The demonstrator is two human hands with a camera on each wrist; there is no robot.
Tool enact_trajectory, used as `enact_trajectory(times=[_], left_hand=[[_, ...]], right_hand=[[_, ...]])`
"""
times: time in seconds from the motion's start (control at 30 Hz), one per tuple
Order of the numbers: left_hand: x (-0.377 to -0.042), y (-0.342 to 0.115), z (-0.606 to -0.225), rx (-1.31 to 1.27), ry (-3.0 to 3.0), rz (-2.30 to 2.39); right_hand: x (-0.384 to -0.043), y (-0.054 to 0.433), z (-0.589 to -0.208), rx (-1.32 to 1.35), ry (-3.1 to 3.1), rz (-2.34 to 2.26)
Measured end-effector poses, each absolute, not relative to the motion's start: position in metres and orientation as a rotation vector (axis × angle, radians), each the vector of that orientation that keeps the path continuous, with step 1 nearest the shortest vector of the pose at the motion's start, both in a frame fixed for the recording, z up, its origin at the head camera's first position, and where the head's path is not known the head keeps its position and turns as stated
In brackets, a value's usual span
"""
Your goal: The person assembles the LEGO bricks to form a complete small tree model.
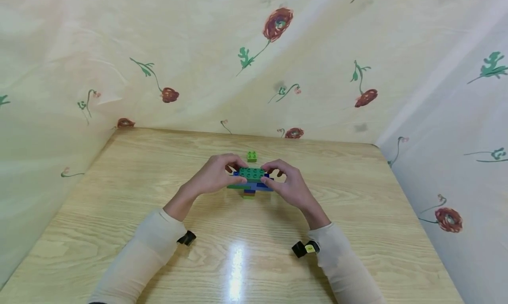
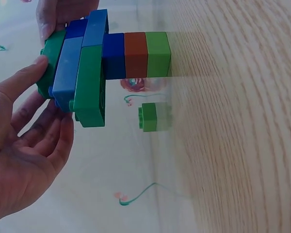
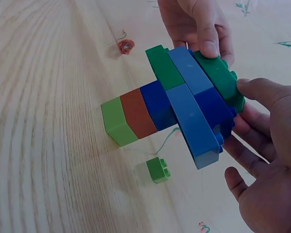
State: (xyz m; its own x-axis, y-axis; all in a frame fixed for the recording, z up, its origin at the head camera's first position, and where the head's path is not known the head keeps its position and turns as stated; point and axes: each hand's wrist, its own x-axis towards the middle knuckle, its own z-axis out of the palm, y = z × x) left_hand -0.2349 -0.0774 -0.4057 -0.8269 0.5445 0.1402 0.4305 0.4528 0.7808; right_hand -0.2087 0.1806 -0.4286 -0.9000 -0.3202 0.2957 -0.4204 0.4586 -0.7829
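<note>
A green building brick [image 1: 252, 174] with several studs lies across the top of a brick structure. My left hand [image 1: 217, 173] pinches its left end between thumb and fingers, and my right hand [image 1: 289, 183] pinches the right end. Beneath it, the left wrist view shows a layer of blue bricks [image 2: 67, 68], then a lower row with a green brick [image 2: 91, 87] beside a lighter blue one. A narrow column of a dark blue brick [image 3: 157, 104], an orange-brown brick [image 3: 138, 113] and a light green brick [image 3: 118, 121] carries these layers from the wooden table.
A small light green brick [image 1: 252, 156] stands alone on the wooden table [image 1: 222, 268] behind the structure. Flower-patterned cloth [image 1: 206, 75] hangs behind the table and along its sides.
</note>
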Motion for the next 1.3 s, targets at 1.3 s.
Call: enact_trajectory(times=[1.3], left_hand=[[-0.231, -0.1, -0.409, 0.747, 2.513, 1.34]], right_hand=[[-0.258, 0.193, -0.427, 0.662, -2.68, 1.45]])
